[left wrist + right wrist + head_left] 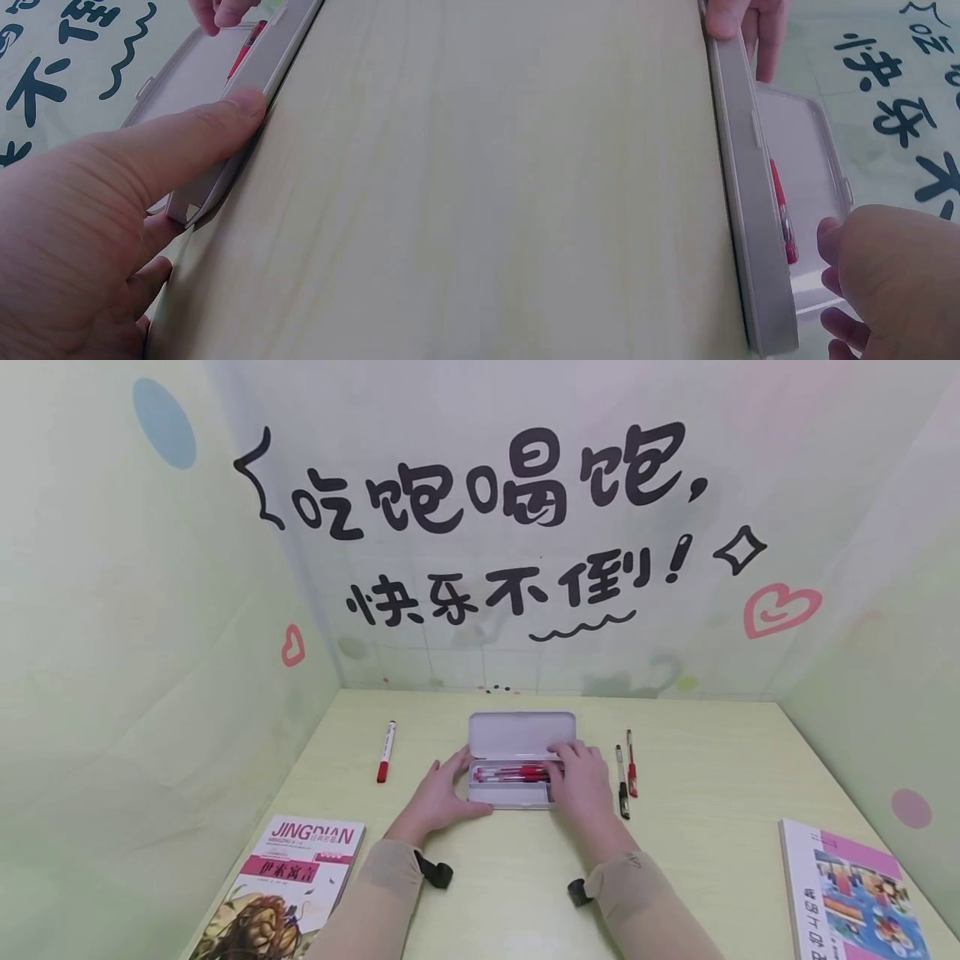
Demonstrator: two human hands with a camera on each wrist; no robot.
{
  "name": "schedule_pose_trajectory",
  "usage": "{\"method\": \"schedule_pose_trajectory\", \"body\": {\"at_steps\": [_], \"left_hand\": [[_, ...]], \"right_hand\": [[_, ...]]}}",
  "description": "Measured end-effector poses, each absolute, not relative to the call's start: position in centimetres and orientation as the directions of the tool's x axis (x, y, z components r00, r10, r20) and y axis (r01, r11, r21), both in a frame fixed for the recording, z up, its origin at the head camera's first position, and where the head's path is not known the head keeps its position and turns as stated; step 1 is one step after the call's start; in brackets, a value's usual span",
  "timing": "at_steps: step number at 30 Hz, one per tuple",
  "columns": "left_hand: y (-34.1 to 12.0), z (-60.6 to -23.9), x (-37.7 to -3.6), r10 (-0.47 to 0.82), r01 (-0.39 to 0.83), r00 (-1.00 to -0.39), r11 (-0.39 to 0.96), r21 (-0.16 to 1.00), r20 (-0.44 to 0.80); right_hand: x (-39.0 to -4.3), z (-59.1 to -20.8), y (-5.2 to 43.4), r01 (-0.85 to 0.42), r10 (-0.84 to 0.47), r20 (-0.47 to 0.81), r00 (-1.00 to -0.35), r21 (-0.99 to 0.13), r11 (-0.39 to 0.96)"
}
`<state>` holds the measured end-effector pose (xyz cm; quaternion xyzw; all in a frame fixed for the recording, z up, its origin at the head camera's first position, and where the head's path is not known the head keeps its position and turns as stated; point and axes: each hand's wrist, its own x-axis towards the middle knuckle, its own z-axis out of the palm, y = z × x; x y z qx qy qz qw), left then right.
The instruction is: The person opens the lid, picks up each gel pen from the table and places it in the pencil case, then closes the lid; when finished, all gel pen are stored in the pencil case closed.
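Note:
An open grey pencil case point(510, 797) lies mid-table with its lid point(522, 733) folded back. Red pens point(510, 772) lie in its tray. My left hand point(442, 797) holds the case's left end, the thumb point(225, 120) pressed along the front wall point(277, 52). My right hand point(581, 781) reaches over the right end, thumb and fingers closing on the end of a red pen point(782, 217) inside the case point(754, 225). The right wrist view shows that hand point(892, 277) curled above the lid point(802, 150).
A red marker point(386, 751) lies left of the case; a black pen point(622, 781) and a red pen point(632, 763) lie to its right. One book point(292, 885) sits at the front left, another point(855, 893) at the front right. Printed walls enclose the table point(712, 760).

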<state>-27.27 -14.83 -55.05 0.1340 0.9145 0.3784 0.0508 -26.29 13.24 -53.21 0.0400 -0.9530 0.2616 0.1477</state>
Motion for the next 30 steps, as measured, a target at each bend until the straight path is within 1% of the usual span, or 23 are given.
{"method": "schedule_pose_trajectory", "body": {"at_steps": [7,13,17,23,30], "left_hand": [[-15.0,-55.3,-27.5,0.279,0.201,-0.96,0.686,0.699,0.001],[-15.1,-55.6,-27.6,0.272,0.196,-0.962,0.698,0.689,-0.002],[-15.2,-55.6,-27.6,0.27,0.192,-0.963,0.697,0.691,-0.004],[-15.1,-55.4,-27.4,0.269,0.182,-0.963,0.692,0.698,-0.015],[-14.9,-55.1,-27.2,0.272,0.186,-0.962,0.686,0.703,-0.01]], "right_hand": [[-25.6,-53.0,16.7,-0.04,0.142,0.256,-0.956,-0.596,0.802],[-25.0,-52.8,18.9,0.062,0.246,0.196,-0.949,-0.65,0.757],[-24.7,-53.0,20.2,0.123,0.296,0.16,-0.942,-0.657,0.744],[-24.3,-53.8,21.8,0.211,0.343,0.096,-0.935,-0.625,0.752],[-24.2,-54.5,22.6,0.24,0.362,0.085,-0.928,-0.607,0.758]]}}
